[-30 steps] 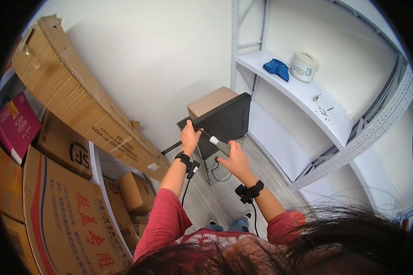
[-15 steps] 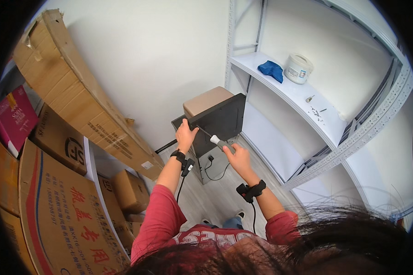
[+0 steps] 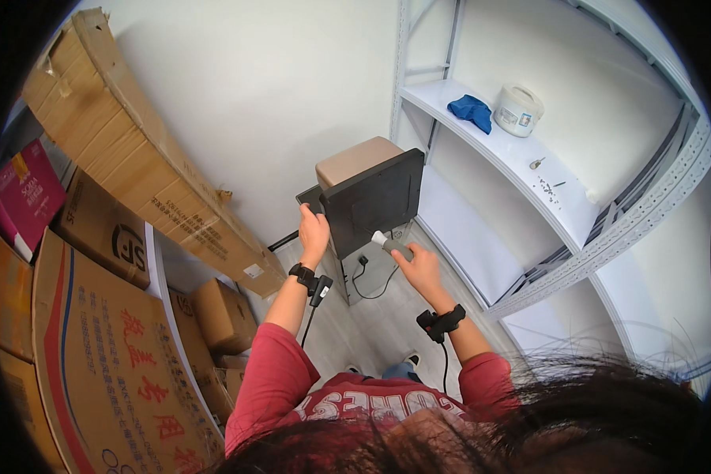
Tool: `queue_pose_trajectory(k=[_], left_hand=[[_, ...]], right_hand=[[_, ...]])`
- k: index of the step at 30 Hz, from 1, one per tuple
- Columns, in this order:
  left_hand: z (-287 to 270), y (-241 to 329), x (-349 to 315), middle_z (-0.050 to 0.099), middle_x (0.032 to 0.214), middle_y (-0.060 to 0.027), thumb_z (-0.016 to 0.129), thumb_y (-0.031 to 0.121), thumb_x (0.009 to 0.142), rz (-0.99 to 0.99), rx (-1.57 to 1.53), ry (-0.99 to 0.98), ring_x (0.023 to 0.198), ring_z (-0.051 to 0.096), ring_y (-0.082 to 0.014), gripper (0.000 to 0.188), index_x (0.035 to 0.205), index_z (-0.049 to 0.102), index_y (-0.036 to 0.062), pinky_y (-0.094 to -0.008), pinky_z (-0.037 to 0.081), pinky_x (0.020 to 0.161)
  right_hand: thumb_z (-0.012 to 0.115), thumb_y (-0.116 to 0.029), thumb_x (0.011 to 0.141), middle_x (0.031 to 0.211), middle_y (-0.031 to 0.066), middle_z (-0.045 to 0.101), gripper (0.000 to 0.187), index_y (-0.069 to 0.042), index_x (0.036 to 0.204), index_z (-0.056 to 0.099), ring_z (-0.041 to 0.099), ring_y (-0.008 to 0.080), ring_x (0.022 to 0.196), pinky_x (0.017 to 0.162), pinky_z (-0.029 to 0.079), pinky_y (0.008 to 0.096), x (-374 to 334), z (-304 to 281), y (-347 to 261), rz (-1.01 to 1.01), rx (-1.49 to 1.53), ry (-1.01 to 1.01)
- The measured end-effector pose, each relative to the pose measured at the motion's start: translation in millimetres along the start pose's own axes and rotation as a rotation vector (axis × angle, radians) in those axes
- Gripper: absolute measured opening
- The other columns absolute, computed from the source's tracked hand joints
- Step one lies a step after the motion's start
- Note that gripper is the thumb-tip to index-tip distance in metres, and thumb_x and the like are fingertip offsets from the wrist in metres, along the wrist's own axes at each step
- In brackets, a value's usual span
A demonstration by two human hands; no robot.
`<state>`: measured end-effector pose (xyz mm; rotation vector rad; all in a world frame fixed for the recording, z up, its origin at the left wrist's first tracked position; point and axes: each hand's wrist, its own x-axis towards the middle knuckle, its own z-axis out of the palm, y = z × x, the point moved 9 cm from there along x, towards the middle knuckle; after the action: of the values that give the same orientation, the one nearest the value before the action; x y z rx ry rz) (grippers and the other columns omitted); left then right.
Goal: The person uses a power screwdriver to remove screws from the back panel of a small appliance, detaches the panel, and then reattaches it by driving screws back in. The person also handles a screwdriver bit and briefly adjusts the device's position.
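In my right hand (image 3: 421, 270) is a screwdriver (image 3: 396, 246) with a grey handle and a white collar, my fingers wrapped round the handle. Its shaft points up and left across the face of a black panel (image 3: 379, 197); whether the tip touches the panel I cannot tell. My left hand (image 3: 314, 237) is at the panel's left edge, thumb and forefinger apart, in front of a dark flat part (image 3: 311, 197). Behind the panel shows a brown box-shaped body (image 3: 357, 162). A black plug (image 3: 363, 260) on a cord hangs below.
Right, a grey metal shelf rack (image 3: 482, 138) bears a blue cloth (image 3: 471, 112), a white tub (image 3: 518, 110), a small metal piece (image 3: 536, 163) and scattered small dark parts (image 3: 549, 189). Left stand a tall carton (image 3: 134, 118), stacked cardboard boxes (image 3: 110, 347) and a magenta box (image 3: 28, 193).
My left hand has shifted left, off the panel's upper corner. My right hand and the screwdriver have moved slightly right and down, the shaft away from the left thumb.
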<state>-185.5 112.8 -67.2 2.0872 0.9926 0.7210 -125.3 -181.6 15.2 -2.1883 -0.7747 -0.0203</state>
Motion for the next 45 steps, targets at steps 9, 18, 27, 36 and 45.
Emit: queue_pose_trajectory(k=[9,18,27,36,45], left_hand=[[46.7,-54.7,-24.3,0.064,0.076,-0.0158,0.043,0.009,0.080,-0.277,-0.287,-0.150,0.077,0.062,-0.0276,0.020,0.076,0.063,0.0039,-0.0381,0.046,0.068],[107.7,-17.8,-80.1,0.061,0.062,-0.0076,0.052,0.014,0.088,-0.356,-0.290,-0.113,0.057,0.059,-0.0171,0.017,0.077,0.059,0.0028,-0.0321,0.046,0.055],[172.3,2.9,-139.9,0.056,0.069,-0.0029,0.042,0.010,0.094,-0.519,-0.646,-0.072,0.051,0.042,-0.0088,0.018,0.092,0.058,0.0038,-0.0239,0.034,0.044],[159.0,43.0,-146.1,0.054,0.070,-0.0039,0.038,0.006,0.095,-0.472,-0.869,0.041,0.053,0.042,-0.0086,0.012,0.090,0.048,0.0068,-0.0229,0.034,0.045],[155.7,69.5,-148.3,0.051,0.067,-0.0010,0.039,0.007,0.095,-0.446,-0.865,0.049,0.051,0.040,-0.0076,0.010,0.091,0.049,0.0079,-0.0214,0.030,0.044]], right_hand=[[0.068,-0.039,0.080,0.048,0.0117,0.053,0.040,0.001,0.082,0.063,0.055,0.0268,0.044,0.044,0.040,0.0367,10.0,-3.4,-4.9,-0.115,0.062,-0.136],[0.069,-0.038,0.079,0.052,0.0126,0.056,0.040,0.001,0.087,0.065,0.057,0.0262,0.046,0.045,0.041,0.0365,42.1,-46.3,57.9,-0.230,0.093,-0.281],[0.069,-0.038,0.079,0.052,0.0124,0.055,0.040,0.001,0.087,0.065,0.054,0.0238,0.046,0.046,0.041,0.0354,66.4,-84.4,130.1,-0.301,0.084,-0.447],[0.070,-0.039,0.078,0.054,0.0121,0.056,0.039,-0.002,0.088,0.065,0.057,0.0267,0.049,0.048,0.043,0.0363,70.0,-102.4,143.2,-0.338,0.160,-0.470],[0.070,-0.039,0.078,0.056,0.0130,0.058,0.037,-0.003,0.087,0.065,0.061,0.0294,0.053,0.049,0.045,0.0378,71.7,-109.6,151.7,-0.341,0.166,-0.484]])
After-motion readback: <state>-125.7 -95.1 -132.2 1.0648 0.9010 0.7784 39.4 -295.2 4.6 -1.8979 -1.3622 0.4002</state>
